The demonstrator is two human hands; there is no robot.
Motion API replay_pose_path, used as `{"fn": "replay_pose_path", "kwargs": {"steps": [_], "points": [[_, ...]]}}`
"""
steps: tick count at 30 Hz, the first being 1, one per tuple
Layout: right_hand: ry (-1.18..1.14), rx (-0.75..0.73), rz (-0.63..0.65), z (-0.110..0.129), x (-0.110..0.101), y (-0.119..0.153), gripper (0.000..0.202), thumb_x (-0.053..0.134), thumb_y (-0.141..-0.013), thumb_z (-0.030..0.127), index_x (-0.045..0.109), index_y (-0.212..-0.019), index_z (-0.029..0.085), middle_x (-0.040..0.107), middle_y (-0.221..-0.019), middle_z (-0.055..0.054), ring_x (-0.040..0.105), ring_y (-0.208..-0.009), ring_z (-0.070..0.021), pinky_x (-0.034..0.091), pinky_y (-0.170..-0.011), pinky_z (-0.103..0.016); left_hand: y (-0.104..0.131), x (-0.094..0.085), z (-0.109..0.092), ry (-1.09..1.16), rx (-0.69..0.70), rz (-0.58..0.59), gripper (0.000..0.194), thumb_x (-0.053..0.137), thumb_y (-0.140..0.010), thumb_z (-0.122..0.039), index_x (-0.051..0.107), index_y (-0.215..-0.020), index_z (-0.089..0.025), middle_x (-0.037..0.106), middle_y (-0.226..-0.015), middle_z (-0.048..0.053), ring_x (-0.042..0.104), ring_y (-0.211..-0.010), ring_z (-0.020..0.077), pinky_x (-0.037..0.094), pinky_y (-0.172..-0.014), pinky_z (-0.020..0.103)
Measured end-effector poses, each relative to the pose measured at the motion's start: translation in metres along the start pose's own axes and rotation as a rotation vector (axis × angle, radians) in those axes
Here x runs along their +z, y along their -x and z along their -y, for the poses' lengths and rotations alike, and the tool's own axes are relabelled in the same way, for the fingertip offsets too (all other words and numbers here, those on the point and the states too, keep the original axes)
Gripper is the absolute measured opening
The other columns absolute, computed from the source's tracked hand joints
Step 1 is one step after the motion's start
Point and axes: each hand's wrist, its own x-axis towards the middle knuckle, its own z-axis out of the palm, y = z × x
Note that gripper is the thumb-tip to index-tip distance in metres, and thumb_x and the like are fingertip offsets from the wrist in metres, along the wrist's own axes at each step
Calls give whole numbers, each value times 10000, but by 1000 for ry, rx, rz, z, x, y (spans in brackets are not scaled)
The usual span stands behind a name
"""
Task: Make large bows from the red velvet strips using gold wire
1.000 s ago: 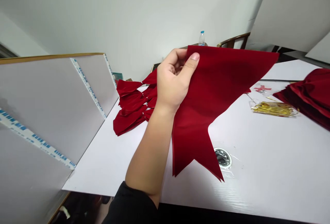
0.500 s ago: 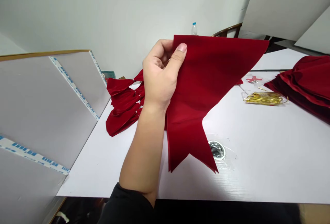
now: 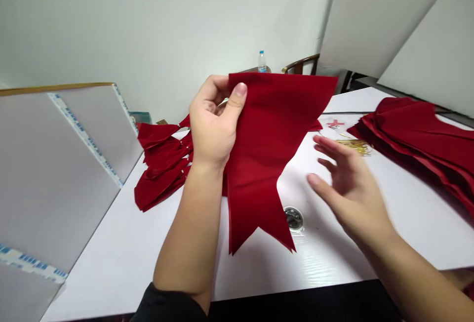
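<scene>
A folded piece of dark red velvety cloth (image 3: 266, 134) hangs from my left hand (image 3: 215, 119), pinched at its upper left edge under the thumb. Its lower end is cut into a swallowtail with two points. My right hand (image 3: 342, 179) is raised over the table to the right of the cloth, fingers apart and holding nothing. Behind my left forearm lie several red cloth bows (image 3: 161, 164) gathered at the middle. A bundle of gold twist ties (image 3: 354, 146) shows partly behind my right fingers.
A stack of red cloth (image 3: 418, 139) lies on the white table (image 3: 400, 208) at the right. A pale panel with taped strips (image 3: 66, 149) stands along the left side. A round metal-lined hole (image 3: 294, 218) is in the tabletop. Farther back are a water bottle (image 3: 262, 61) and a wooden chair (image 3: 301, 64).
My right hand has come into view from the right. The cloth's upper right corner has drawn inward to the left. The whole view has shifted slightly.
</scene>
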Motion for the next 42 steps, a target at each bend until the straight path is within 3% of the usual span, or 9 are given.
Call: {"fn": "replay_pose_path", "kwargs": {"steps": [3, 8, 14, 18, 23, 29, 32, 38, 42], "points": [[-99, 53, 120, -19, 20, -24, 818, 857, -765, 410, 446, -1464, 306, 451, -1560, -81, 419, -1458, -304, 377, -1213, -524, 1, 6, 0, 39, 69, -19, 181, 723, -923, -365, 611, -884, -228, 635, -911, -10, 687, -1079, 200, 569, -868, 278], [-267, 160, 377, -41, 36, -38, 477, 816, -801, 394, 650, -1204, 202, 698, -1249, -104, 674, -1144, -296, 572, -980, -444, -7, 0, 5, 116, 138, -195, 250, 729, -910, -391, 566, -895, -203, 630, -906, -16, 668, -1052, 168, 542, -961, 294], [-361, 239, 725, -51, 3, -45, 338, 748, -871, 423, 691, -1083, 165, 736, -1142, -87, 715, -1036, -255, 596, -900, -381, -32, -37, 14, 278, 14, -507, 172, 578, -933, -147, 487, -800, -208, 648, -870, -14, 664, -870, 111, 574, -898, 298], [-312, 328, 781, -51, -27, -72, 362, 762, -852, 465, 681, -1025, 157, 742, -1045, -68, 717, -953, -216, 584, -807, -312, -39, -64, 20, 198, -88, -676, 168, 553, -870, -64, 490, -783, -193, 634, -791, -19, 651, -767, 96, 589, -795, 273], [-45, 344, 747, -57, -51, -106, 403, 770, -806, 532, 599, -818, 168, 696, -801, -17, 628, -683, -143, 434, -562, -226, -13, -102, 21, -115, -248, -669, 291, 624, -694, -93, 597, -971, -177, 596, -708, -35, 600, -615, 106, 518, -536, 207], [361, 266, 716, -87, -44, -113, 331, 709, -803, 495, 639, -845, 174, 678, -757, -35, 588, -662, -168, 389, -575, -268, 50, -149, 32, -525, -703, -422, 422, 615, -586, -219, 681, -1000, -170, 585, -619, -39, 586, -508, 143, 544, -528, 278], [521, 216, 671, -98, -39, -108, 299, 713, -796, 452, 685, -895, 170, 682, -779, -53, 600, -713, -192, 397, -638, -293, 69, -165, 46, -770, -870, -141, 426, 621, -615, -290, 659, -1030, -200, 648, -654, -14, 658, -567, 201, 481, -515, 269], [550, 255, 743, -107, -49, -102, 461, 791, -721, 472, 712, -1060, 170, 712, -900, -85, 625, -798, -231, 429, -698, -315, 55, -164, 52, -1320, -877, 149, 473, 486, -823, -692, 666, -884, -259, 745, -856, 90, 705, -842, 360, 470, -656, 387], [498, 260, 781, -113, -56, -103, 294, 755, -726, 384, 716, -938, 184, 706, -846, -56, 602, -757, -208, 416, -673, -309, 40, -155, 55, -1491, -833, 241, 534, 464, -813, -765, 646, -825, -263, 734, -908, 104, 667, -883, 379, 428, -657, 391]]}}
